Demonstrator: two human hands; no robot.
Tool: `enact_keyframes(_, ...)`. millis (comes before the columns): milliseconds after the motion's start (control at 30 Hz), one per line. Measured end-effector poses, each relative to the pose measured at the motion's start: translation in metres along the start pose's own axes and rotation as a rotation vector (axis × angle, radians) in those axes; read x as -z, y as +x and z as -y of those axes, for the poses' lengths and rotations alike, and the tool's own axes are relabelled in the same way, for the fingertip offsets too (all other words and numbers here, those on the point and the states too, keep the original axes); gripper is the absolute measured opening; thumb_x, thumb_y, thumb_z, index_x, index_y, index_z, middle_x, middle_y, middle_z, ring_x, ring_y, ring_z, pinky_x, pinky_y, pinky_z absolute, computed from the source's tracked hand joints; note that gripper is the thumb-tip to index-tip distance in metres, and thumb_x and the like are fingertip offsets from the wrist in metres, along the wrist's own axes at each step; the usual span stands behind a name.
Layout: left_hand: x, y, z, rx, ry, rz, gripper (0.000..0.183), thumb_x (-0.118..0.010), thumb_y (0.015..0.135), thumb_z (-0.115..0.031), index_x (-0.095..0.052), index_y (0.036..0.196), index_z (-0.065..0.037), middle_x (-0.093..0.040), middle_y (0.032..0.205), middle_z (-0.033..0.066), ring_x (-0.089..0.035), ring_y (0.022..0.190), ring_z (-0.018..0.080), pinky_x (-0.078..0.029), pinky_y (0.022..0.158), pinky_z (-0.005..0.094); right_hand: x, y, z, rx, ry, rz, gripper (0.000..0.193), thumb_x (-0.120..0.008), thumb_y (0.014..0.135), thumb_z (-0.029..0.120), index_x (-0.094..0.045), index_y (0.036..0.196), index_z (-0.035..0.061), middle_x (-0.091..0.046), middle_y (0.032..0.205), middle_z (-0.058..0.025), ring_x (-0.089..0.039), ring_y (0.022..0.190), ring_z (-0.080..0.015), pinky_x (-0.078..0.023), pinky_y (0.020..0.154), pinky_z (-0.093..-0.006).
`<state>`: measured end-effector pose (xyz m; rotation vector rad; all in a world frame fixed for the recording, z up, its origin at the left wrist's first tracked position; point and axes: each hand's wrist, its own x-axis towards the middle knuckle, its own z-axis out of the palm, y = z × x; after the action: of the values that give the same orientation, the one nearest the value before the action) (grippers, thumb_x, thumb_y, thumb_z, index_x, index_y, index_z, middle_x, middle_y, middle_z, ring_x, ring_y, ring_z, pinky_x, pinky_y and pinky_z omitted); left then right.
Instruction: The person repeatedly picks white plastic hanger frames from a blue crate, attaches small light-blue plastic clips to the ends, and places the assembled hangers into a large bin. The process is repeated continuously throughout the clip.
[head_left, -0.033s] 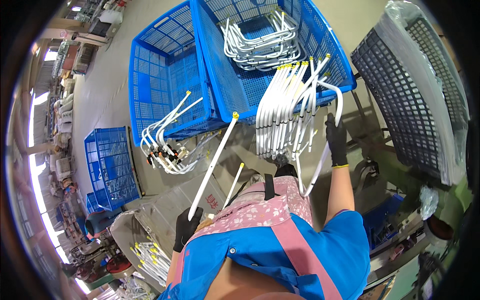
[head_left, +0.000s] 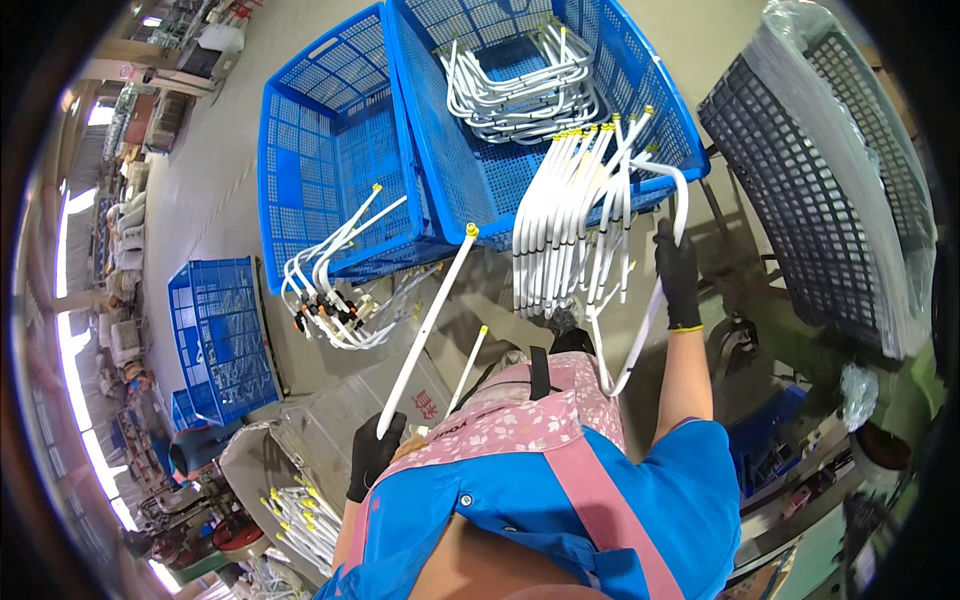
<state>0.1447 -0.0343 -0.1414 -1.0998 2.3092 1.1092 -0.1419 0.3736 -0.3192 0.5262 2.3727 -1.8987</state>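
Observation:
My left hand (head_left: 376, 458), in a black glove, is closed around the lower end of a white tube (head_left: 430, 330) with a yellow tip. A second yellow-tipped tube (head_left: 468, 368) shows beside it; whether the two join is hidden. My right hand (head_left: 677, 275), also gloved in black, is wrapped around a bent white tube (head_left: 632, 362). That tube curves at the top by the basket's rim and again low near my apron. Close by, a row of bent white tubes (head_left: 545, 215) with yellow tips hangs over the near rim of the large blue basket (head_left: 487, 180).
More bent tubes (head_left: 525, 95) lie inside the large basket. A second blue basket (head_left: 330, 150) stands to its left, with tubes with dark fittings (head_left: 340, 305) on its near rim. Plastic-wrapped black grid panels (head_left: 790, 190) stand right. Yellow-tipped tubes (head_left: 305, 525) sit lower left.
My right hand has shifted slightly to the right, with the upper end of the bent tube a little farther from the hanging row. My left hand stays in place.

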Motion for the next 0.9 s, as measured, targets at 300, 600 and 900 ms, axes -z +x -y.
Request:
enact_keyframes(300,0.04,-0.007,0.064,-0.242,0.005,-0.046,0.026,-0.065,0.088,-0.029,-0.066,0.092,-0.003,-0.054,0.059,0.0004,-0.046,0.05,0.0078,-0.037,0.047,0.0274,0.041,-0.161,0.135,0.244,0.082,0.02,0.02,-0.053,0.093,0.02,-0.06,0.098,0.0015,-0.045,0.063,0.0011,-0.043,0.055,-0.0052,-0.032,0.048,-0.0236)
enact_keyframes(600,0.102,-0.014,0.082,-0.522,0.034,-0.163,0.019,-0.068,0.084,-0.02,-0.062,0.084,-0.002,-0.055,0.06,0.0061,-0.051,0.054,0.0141,-0.042,0.052,0.0322,0.136,-0.338,0.051,0.28,-0.364,-0.552,0.021,-0.065,0.078,0.004,-0.065,0.098,0.0007,-0.064,0.082,-0.0086,-0.057,0.073,-0.0141,-0.045,0.065,-0.0294)
enact_keyframes(900,0.097,-0.07,-0.008,-0.938,0.113,-0.063,0.015,-0.069,0.08,-0.013,-0.067,0.089,-0.002,-0.062,0.065,0.0087,-0.059,0.057,0.0181,-0.044,0.055,0.0314,0.18,-0.402,0.03,0.479,-0.336,-0.787,0.013,-0.067,0.068,-0.005,-0.06,0.076,0.0024,-0.058,0.071,-0.0024,-0.05,0.066,-0.0093,-0.042,0.062,-0.0241)
